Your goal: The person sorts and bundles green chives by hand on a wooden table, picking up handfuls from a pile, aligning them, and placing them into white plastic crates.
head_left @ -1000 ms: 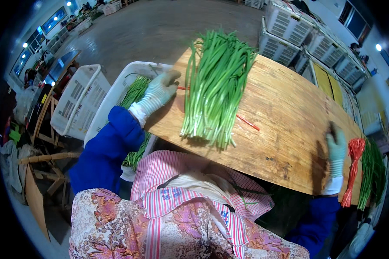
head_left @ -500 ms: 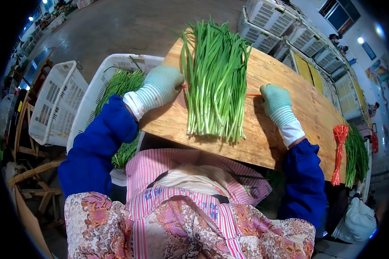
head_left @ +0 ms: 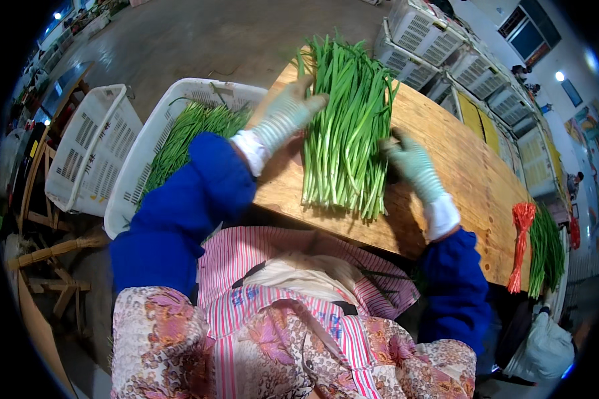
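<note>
A thick bunch of garlic chives [head_left: 349,133] lies on the wooden board [head_left: 446,173], its pale cut ends toward me and green tips away. At the bunch's upper left edge is my left hand [head_left: 289,113], in a striped pale green glove, open with thumb and fingers apart. My right hand [head_left: 412,163], gloved alike, is at the right edge of the bunch, its fingers slightly apart and blurred. No tie shows in either hand; the far side of the right fingers is hidden.
Left of the board stands a white crate [head_left: 123,199] with loose chives [head_left: 186,139], beside another white crate [head_left: 90,149]. A hank of red ties [head_left: 521,246] and more chives [head_left: 546,249] lie at the board's right end. Stacked crates [head_left: 422,33] line the back right.
Both hands have come inward to the bunch, the left also moving away from me. The red tie stretched beside the right hand is no longer visible.
</note>
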The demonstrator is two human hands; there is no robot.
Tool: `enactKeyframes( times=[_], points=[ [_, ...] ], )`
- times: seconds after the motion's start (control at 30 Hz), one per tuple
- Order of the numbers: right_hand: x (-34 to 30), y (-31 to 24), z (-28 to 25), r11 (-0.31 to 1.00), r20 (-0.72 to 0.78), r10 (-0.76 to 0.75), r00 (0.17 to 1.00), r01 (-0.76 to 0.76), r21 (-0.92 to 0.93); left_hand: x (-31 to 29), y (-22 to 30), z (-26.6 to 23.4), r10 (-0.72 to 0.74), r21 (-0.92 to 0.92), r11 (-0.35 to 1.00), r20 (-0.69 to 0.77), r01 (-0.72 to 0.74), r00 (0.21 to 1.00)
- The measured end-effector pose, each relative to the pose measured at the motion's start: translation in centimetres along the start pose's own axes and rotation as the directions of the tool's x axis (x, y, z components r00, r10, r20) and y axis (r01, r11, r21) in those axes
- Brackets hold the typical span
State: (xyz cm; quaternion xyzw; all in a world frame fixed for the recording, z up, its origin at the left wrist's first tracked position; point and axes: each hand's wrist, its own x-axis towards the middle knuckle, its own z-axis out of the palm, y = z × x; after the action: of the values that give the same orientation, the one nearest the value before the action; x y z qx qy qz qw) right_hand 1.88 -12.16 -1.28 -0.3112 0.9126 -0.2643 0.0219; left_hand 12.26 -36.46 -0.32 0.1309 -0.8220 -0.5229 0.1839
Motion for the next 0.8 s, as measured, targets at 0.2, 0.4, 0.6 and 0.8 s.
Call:
enactKeyframes(
  times=[0.2,0.4,0.6,0.8],
  points=[
    [-2.7,-8.6,3.3,0.959,-0.003,0.027,1.0,-0.025,0.282,0.4,-3.1,4.0,0.104,-0.034,0.993,-0.173,-0.111,0.98],
    [-3.2,-8.1,2.8,0.975,0.023,-0.025,0.999,0.019,0.22,-0.1,-3.7,4.0,0.137,0.015,0.991,-0.179,-0.136,0.974],
    [-2.3,-2.9,-3.2,0.954,-0.068,-0.084,0.994,0.06,-0.294,-1.2,-0.9,0.2,0.03,-0.048,0.998,-0.178,-0.039,0.984],
    [-3.2,-2.7,-2.5,0.78,0.157,-0.044,0.987,0.133,-0.612,-1.1,-4.3,-2.5,0.146,0.004,0.989,-0.259,-0.15,0.955]
  ],
)
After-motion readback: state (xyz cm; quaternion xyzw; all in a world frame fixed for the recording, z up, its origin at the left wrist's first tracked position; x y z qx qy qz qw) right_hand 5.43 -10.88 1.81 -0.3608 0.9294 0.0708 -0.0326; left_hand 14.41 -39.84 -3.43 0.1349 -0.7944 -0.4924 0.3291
